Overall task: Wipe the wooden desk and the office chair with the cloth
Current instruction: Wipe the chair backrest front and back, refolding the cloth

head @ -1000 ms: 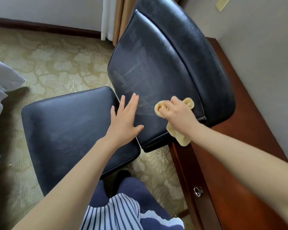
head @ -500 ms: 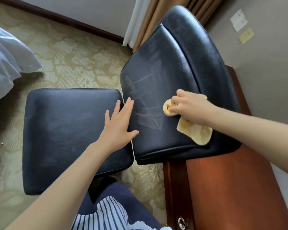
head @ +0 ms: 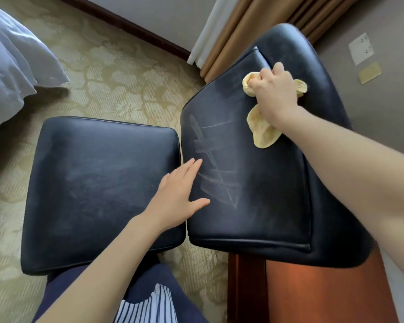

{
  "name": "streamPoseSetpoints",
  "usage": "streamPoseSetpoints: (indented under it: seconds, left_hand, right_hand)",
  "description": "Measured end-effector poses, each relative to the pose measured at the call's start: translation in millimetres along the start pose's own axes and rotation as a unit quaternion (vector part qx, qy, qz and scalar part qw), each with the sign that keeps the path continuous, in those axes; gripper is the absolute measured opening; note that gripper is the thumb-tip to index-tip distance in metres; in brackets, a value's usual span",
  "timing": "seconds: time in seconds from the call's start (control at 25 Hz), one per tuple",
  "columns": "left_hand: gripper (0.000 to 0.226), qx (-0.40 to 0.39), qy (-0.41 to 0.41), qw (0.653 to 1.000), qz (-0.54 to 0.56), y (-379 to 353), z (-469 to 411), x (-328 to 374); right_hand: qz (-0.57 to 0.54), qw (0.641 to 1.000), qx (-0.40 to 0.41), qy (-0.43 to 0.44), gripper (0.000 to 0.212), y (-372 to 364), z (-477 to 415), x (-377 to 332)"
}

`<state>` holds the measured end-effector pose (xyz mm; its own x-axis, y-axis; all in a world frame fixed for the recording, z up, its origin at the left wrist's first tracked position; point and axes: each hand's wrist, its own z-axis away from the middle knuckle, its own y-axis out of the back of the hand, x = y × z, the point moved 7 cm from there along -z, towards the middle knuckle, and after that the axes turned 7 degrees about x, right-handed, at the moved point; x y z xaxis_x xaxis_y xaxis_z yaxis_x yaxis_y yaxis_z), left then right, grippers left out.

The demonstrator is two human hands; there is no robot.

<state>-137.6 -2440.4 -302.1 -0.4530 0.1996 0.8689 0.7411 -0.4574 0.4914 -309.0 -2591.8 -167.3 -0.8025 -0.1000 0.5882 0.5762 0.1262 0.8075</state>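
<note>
A: Yellow crumpled cloth (head: 262,132), where?
B: One o'clock, clenched in the right hand (head: 275,94) on the black leather office chair's backrest (head: 254,194); left hand (head: 175,197) lies flat, fingers straight.
A: Remaining?
B: Smears (head: 210,173) mid-backrest; reddish wooden desk (head: 324,297), unclear.

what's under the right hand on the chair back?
The yellow cloth, gripped by the right hand, its ends sticking out past it. It lies against the black backrest; the leather beneath cloth and hand is covered.

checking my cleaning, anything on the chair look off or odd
Yes: pale crisscross streaks stand out on the black chair backrest beside the left hand, like wipe residue. The right hand grips the yellow cloth higher up.
</note>
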Motion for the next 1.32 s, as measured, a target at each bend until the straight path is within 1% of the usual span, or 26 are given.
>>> streamPoseSetpoints:
  seconds: [0.08, 0.16, 0.2, 0.32, 0.4, 0.52, 0.6, 0.68, 0.72, 0.8, 0.88, 0.96, 1.04, 1.12, 1.24, 1.32]
  left_hand:
    - [0.094, -0.054, -0.014, 0.998, -0.010, 3, -8, -4]
    - [0.102, -0.124, -0.035, 0.991, -0.045, 6, -16, -8]
    - [0.105, -0.150, -0.041, 0.986, -0.062, 6, -18, -11]
    - [0.113, -0.221, -0.055, 0.968, -0.103, -4, -21, -17]
    - [0.117, -0.265, -0.046, 0.956, -0.116, -23, -11, -19]
    - [0.125, -0.338, -0.037, 0.934, -0.114, -54, 20, -18]
    - [0.128, -0.344, -0.036, 0.932, -0.109, -65, 37, -20]
    - [0.128, -0.317, -0.032, 0.943, -0.094, -72, 46, -21]
    - [0.126, -0.304, -0.032, 0.948, -0.085, -74, 49, -21]
    - [0.122, -0.294, -0.031, 0.953, -0.062, -80, 57, -17]
    - [0.120, -0.289, -0.027, 0.956, -0.038, -87, 65, -8]
    - [0.119, -0.278, -0.011, 0.960, -0.014, -91, 69, -3]
    - [0.119, -0.275, -0.013, 0.961, -0.011, -94, 72, 0]
    - [0.120, -0.289, -0.026, 0.957, -0.020, -94, 72, 0]
    - [0.116, -0.307, -0.042, 0.951, -0.026, -92, 70, -1]
    - [0.113, -0.314, -0.042, 0.948, -0.020, -89, 70, -3]
  right_hand:
    - [-0.018, 0.999, -0.026, -0.001, 0.029, -10, 13, -19]
    - [-0.026, 0.997, -0.057, 0.035, 0.032, -19, 46, -45]
    - [-0.025, 0.996, -0.059, 0.062, 0.034, -18, 67, -59]
    - [-0.064, 0.993, -0.029, 0.098, 0.032, 0, 131, -91]
    - [-0.077, 0.990, -0.036, 0.112, 0.034, 10, 174, -106]
    - [-0.083, 0.985, -0.072, 0.135, 0.036, 33, 231, -120]
    - [-0.097, 0.979, -0.089, 0.157, 0.037, 52, 253, -121]
    - [-0.099, 0.974, -0.104, 0.178, 0.038, 71, 266, -112]
    - [-0.096, 0.974, -0.110, 0.174, 0.039, 79, 270, -103]
    - [-0.089, 0.981, -0.105, 0.140, 0.043, 94, 273, -79]
    - [-0.085, 0.988, -0.088, 0.099, 0.040, 103, 273, -57]
    - [-0.081, 0.988, -0.093, 0.097, 0.036, 103, 266, -46]
    - [-0.066, 0.988, -0.101, 0.099, 0.036, 97, 249, -41]
    - [-0.047, 0.991, -0.102, 0.070, 0.031, 85, 221, -30]
    - [-0.010, 0.996, -0.078, -0.041, 0.034, 57, 174, -6]
    - [0.009, 0.990, -0.071, -0.123, 0.034, 39, 148, 0]
